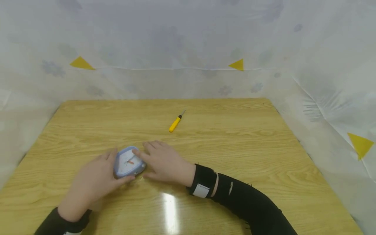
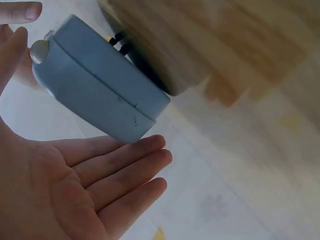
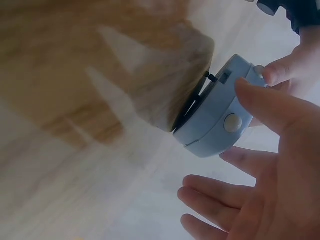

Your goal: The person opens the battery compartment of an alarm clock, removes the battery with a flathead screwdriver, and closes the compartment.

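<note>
A small light-blue alarm clock (image 1: 126, 161) with a white face and an orange hand lies face up, close over the table at the left. My left hand (image 1: 97, 174) holds its left side between thumb and forefinger; the other fingers stretch out straight below the casing (image 2: 95, 85) in the left wrist view. From the right, my right hand (image 1: 168, 163) spans the clock's corner. Its forefinger lies over the face's edge, and the thumb (image 3: 260, 100) is at the side near a round white knob (image 3: 233, 123). Short black pegs (image 3: 211, 76) show on the clock's underside.
A screwdriver (image 1: 175, 124) with a yellow handle lies beyond the hands, near the middle of the wooden table (image 1: 229, 130). Pale patterned sheeting (image 1: 176, 36) with yellow triangles surrounds the table at the back and sides.
</note>
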Motion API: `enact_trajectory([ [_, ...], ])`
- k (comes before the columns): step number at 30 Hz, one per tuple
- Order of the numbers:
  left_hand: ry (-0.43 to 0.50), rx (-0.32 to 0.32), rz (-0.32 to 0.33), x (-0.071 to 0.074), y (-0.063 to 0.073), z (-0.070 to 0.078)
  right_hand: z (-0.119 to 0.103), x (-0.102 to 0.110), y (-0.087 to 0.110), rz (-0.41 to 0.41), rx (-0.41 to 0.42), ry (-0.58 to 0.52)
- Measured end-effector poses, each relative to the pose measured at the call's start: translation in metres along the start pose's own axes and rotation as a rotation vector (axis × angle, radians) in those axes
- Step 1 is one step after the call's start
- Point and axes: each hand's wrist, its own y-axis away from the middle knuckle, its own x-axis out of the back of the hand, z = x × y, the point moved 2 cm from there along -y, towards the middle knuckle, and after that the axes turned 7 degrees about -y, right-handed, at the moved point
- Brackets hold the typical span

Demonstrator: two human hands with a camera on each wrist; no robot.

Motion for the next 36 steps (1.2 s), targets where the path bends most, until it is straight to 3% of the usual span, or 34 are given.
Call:
enact_trajectory([
  [11, -0.008, -0.004, -0.019, -0.001, -0.001, 0.001, -0.002, 0.001, -0.007, -0.032, -0.004, -0.034],
  [17, 0.024, 0.010, -0.036, 0.001, -0.004, -0.001, -0.004, 0.000, -0.012, -0.080, 0.014, 0.032],
  [27, 0.075, 0.033, -0.078, -0.001, -0.006, 0.000, -0.004, -0.001, -0.013, -0.074, 0.067, 0.078],
  [36, 0.088, 0.020, -0.052, -0.003, -0.008, 0.004, 0.001, -0.002, -0.011, -0.044, 0.069, 0.026],
])
